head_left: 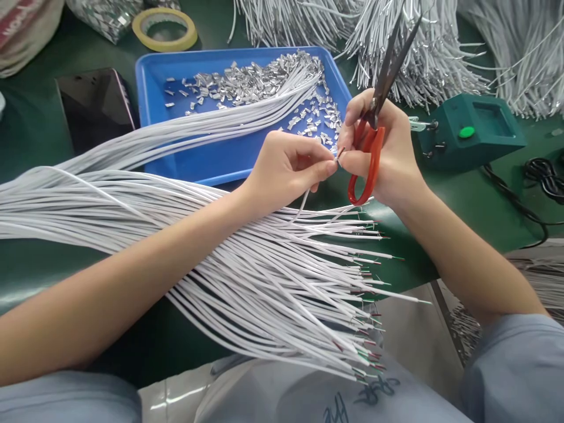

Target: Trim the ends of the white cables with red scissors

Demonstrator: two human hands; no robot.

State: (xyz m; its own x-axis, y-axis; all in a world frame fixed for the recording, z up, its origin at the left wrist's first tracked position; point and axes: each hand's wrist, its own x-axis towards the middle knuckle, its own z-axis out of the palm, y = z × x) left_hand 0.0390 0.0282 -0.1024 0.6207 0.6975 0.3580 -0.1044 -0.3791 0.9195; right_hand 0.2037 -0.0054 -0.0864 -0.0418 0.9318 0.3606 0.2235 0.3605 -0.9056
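Left hand (286,170) pinching white wire (304,202) end between fingertips; right hand (388,158) gripping red-handled scissors (374,126), fingertips touching wire tip.

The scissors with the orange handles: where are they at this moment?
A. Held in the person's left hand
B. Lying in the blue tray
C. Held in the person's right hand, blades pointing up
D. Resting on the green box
C: the right hand grips the scissors by the orange handles, with the blades pointing up and away, while the left hand pinches a white wire.
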